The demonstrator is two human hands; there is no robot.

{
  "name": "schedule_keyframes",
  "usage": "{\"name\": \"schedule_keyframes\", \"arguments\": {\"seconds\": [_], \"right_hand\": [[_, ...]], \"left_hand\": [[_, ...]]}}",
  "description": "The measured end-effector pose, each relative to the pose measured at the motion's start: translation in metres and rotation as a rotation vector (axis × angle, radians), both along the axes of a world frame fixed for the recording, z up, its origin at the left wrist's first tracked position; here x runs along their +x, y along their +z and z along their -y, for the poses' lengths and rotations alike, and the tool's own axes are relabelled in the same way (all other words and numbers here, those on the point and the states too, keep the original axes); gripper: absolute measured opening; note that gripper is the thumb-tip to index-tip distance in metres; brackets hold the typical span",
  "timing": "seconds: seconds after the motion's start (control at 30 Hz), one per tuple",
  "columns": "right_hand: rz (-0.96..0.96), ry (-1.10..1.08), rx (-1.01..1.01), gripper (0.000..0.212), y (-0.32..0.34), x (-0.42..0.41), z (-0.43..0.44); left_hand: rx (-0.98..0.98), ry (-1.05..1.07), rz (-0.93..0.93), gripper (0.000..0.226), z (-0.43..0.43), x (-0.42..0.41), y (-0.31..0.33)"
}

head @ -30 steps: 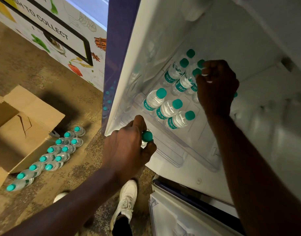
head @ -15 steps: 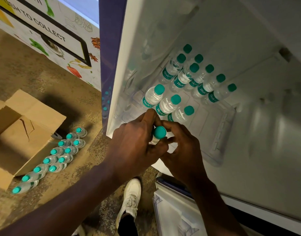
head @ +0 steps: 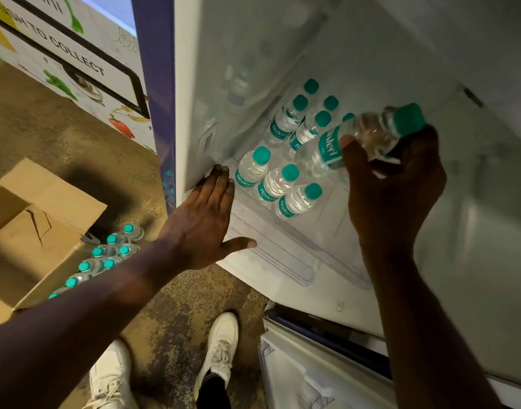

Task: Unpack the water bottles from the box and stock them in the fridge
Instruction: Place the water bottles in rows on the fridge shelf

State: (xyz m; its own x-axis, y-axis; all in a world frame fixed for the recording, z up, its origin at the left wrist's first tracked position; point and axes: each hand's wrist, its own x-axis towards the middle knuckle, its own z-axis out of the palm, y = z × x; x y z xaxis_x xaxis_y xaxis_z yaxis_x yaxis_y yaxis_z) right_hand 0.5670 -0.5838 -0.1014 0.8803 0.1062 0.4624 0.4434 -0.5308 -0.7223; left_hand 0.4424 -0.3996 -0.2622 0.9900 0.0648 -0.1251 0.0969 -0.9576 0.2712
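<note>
Your right hand (head: 395,196) has taken the bottle (head: 356,140) from your left and lifted it to two o'clock. Its fingers are curled round the body, and the cap tilts up to the right, above the back row of bottles (head: 283,125) in the fridge (head: 371,54). Your left hand (head: 206,219) now lies wide, fingers straight, against the front of the shelf (head: 271,249), just left of the front row of three (head: 278,184). At eight o'clock, more bottles (head: 106,255) lie on the floor (head: 61,143) beside the open box (head: 47,214).

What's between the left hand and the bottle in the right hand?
Head view: the front row of three upright bottles stands between the left hand and the held bottle.
</note>
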Motion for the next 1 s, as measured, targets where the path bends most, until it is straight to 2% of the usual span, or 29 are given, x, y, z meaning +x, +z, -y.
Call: {"name": "schedule_keyframes", "arguments": {"seconds": [0.1, 0.23, 0.43, 0.53, 0.7, 1.0], "right_hand": [[0.04, -0.03, 0.018, 0.069, -0.006, 0.027, -0.004], [-0.029, -0.051, -0.043, 0.066, -0.029, 0.067, 0.003], [-0.181, 0.023, -0.442, 0.065, -0.064, 0.113, 0.018], [-0.212, 0.11, -0.569, 0.065, -0.076, 0.128, 0.02], [-0.118, 0.261, -0.683, 0.056, -0.093, 0.141, 0.017], [-0.008, 0.326, -0.855, 0.052, -0.087, 0.146, 0.009]], "left_hand": [[0.076, -0.065, -0.052, 0.127, -0.002, 0.005, -0.03], [0.125, -0.083, -0.083, 0.144, 0.0, 0.005, -0.045], [0.132, -0.106, -0.102, 0.151, -0.004, 0.005, -0.046], [0.134, -0.107, -0.097, 0.15, -0.005, 0.004, -0.047], [0.132, -0.102, -0.073, 0.151, -0.006, 0.003, -0.05], [0.111, -0.078, -0.047, 0.153, -0.006, 0.003, -0.052]]}}
